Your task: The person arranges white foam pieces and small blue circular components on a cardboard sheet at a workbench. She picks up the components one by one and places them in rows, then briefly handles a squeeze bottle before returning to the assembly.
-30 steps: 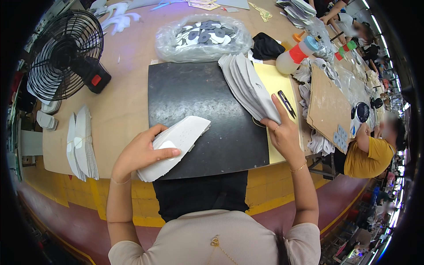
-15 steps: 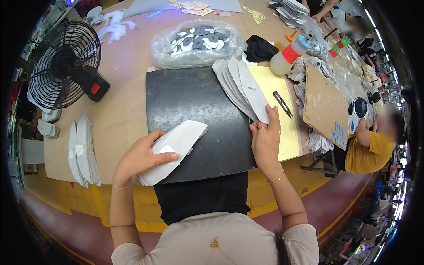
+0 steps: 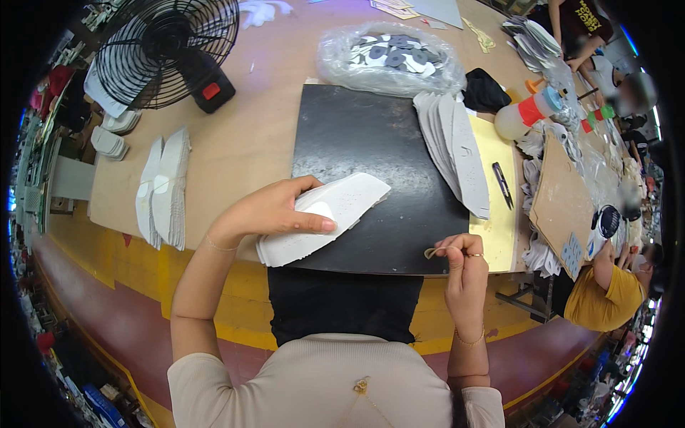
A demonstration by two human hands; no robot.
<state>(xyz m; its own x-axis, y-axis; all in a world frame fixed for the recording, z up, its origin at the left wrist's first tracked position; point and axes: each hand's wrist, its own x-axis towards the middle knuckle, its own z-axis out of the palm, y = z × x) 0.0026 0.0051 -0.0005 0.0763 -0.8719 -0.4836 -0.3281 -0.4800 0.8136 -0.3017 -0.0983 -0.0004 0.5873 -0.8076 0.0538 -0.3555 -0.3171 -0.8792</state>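
Over the black mat's (image 3: 357, 132) near edge, the left hand's (image 3: 277, 209) grip clamps a white stack of cut pieces (image 3: 348, 201), long axis slanting up rightward, while the right hand (image 3: 467, 277), well apart rightward, pinches a thin tan loop (image 3: 431, 250).

Held stack (image 3: 349, 203) left of band (image 3: 431, 251)

Worn here are a ribbed beige short-sleeved top (image 3: 314, 378), black bottoms (image 3: 342, 303), a gold pendant necklace (image 3: 361, 386), two slim bracelets (image 3: 469, 339), and a ring (image 3: 476, 255) on the right hand (image 3: 465, 277).
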